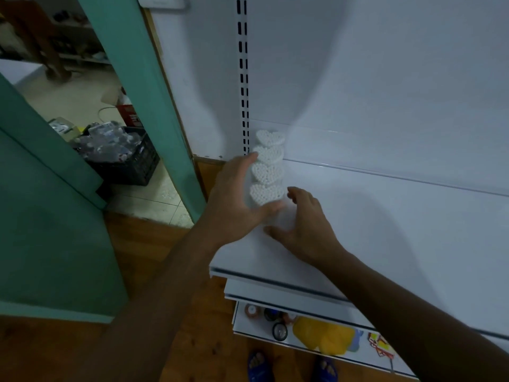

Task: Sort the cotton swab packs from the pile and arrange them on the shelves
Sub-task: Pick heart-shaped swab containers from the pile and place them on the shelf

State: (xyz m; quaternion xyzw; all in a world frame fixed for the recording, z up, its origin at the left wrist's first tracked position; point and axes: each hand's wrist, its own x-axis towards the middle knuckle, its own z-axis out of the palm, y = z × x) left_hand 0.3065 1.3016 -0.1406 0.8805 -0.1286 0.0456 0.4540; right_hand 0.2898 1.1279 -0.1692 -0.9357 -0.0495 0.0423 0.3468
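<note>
While four heart-shaped swab packs (267, 166) are standing in a single row running from near to far along the left end of a white shelf (385, 216), a person is reaching in with both hands. The left hand (237, 197) is lying along the left side of the row, its fingers straight and touching the packs, its thumb stretching across the shelf just under the nearest pack. The right hand (300, 224) is resting on the shelf just near and right of the row, its fingers spread and loosely bent, holding nothing; whether its fingertips are touching the nearest pack cannot be told. The farthest pack is sitting close to the slotted upright (243, 78) at the back of the unit. Below and nearer, a lower shelf (303, 343) is carrying a yellow item (322, 334), small round items (279, 330) and a red-and-yellow pack (381, 347). Blue sandals (260, 366) are showing on the wooden floor (154, 244) at the bottom edge. Far left, past a green door frame (143, 78), a black crate (132, 161) of clear packs is sitting on a tiled floor.
</note>
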